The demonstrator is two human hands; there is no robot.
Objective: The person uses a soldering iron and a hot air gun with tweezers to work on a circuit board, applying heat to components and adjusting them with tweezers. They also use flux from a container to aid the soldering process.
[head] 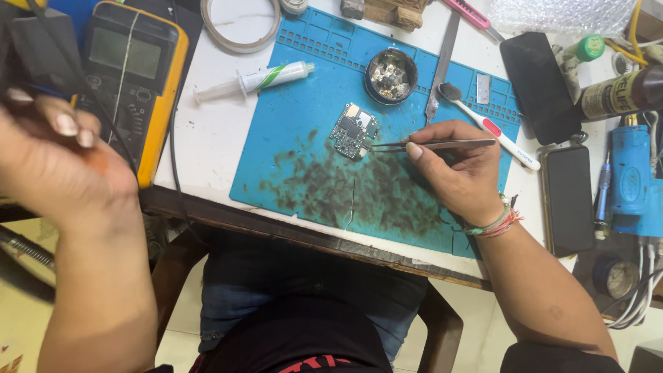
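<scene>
My right hand (459, 169) rests on a stained blue work mat (290, 173) and pinches metal tweezers (428, 145). The tweezer tips point left and sit at the right edge of a small green circuit board (353, 131) lying on the mat. My left hand (59, 162) is raised at the far left, close to the camera and blurred, fingers curled around a dark object (34, 48) with a thin cable. It hovers beside a yellow multimeter (135, 76).
A syringe (255, 79) lies left of the mat. A round tin of small parts (391, 74), a toothbrush (487, 126) and a metal blade (443, 65) lie at the mat's top. Two dark phones (539, 86) (568, 200), a tape roll (240, 27) and a blue tool (632, 179) stand nearby.
</scene>
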